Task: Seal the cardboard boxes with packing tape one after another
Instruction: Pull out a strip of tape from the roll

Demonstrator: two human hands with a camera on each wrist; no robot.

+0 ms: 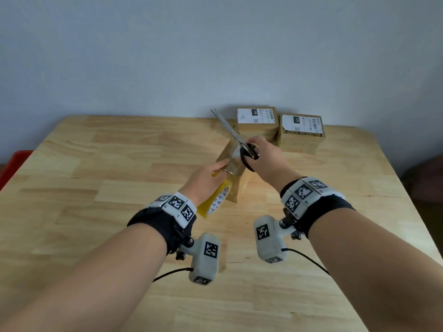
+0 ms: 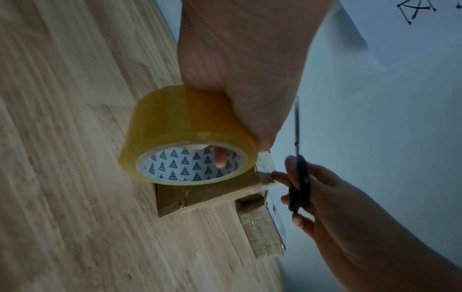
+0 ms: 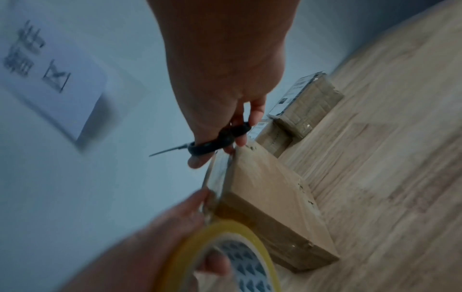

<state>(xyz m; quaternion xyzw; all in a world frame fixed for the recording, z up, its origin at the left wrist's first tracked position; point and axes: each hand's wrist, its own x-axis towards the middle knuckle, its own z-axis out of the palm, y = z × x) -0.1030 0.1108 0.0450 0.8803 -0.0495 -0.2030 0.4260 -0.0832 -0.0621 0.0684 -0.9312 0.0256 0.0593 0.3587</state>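
Note:
A brown cardboard box (image 1: 231, 185) (image 2: 205, 197) (image 3: 270, 199) stands mid-table. My left hand (image 1: 206, 178) (image 2: 240, 79) grips a yellow roll of packing tape (image 1: 215, 200) (image 2: 187, 142) (image 3: 225, 254) at the box's near end, one finger through its core. A clear strip of tape (image 1: 233, 159) (image 3: 218, 177) runs from the roll along the box top. My right hand (image 1: 266, 156) (image 3: 225, 79) holds black-handled scissors (image 1: 239, 140) (image 2: 298, 173) (image 3: 215, 144) at the box's far end, blades shut and pointing up and away, while its fingertips touch the tape.
Two taped boxes with white shipping labels (image 1: 257, 124) (image 1: 300, 133) sit at the back of the wooden table (image 1: 119, 188) against the wall; another low box lies just behind the scissors. A red object (image 1: 13, 164) shows past the left edge.

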